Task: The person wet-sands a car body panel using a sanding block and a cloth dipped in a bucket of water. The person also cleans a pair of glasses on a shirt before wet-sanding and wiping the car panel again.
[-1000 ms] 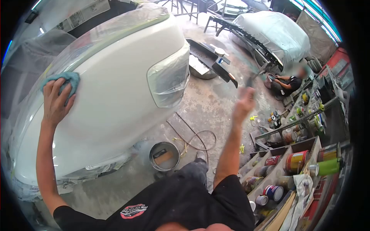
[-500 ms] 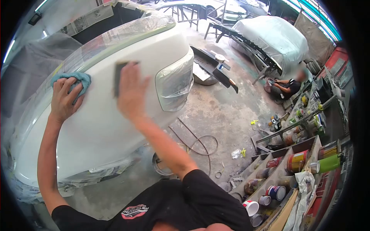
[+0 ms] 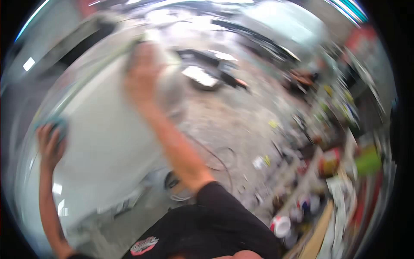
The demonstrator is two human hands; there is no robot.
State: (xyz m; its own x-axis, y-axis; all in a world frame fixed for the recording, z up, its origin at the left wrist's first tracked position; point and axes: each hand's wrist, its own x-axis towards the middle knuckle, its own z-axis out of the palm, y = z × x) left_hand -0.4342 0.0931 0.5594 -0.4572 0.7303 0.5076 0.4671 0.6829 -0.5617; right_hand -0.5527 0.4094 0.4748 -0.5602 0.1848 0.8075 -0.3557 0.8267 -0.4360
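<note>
The whole view is smeared by motion. My left hand presses a blue-green cloth, fingers curled over it, against the left side of a white car body panel. Farther up the panel, close to its masked top edge, my right hand lies over a dark sanding block. Only a blurred strip of the block shows beside my fingers; the palm covers the rest. Clear masking film covers an area right of my right hand.
A car part wrapped in film stands at the back. A person sits low on the right. Shelves with paint cans run along the right side. A hose and a bucket are on the floor.
The camera view has turned and blurred. My right hand has moved up the panel with the sanding block, towards the masked edge. My left hand still holds the cloth, now lower in view.
</note>
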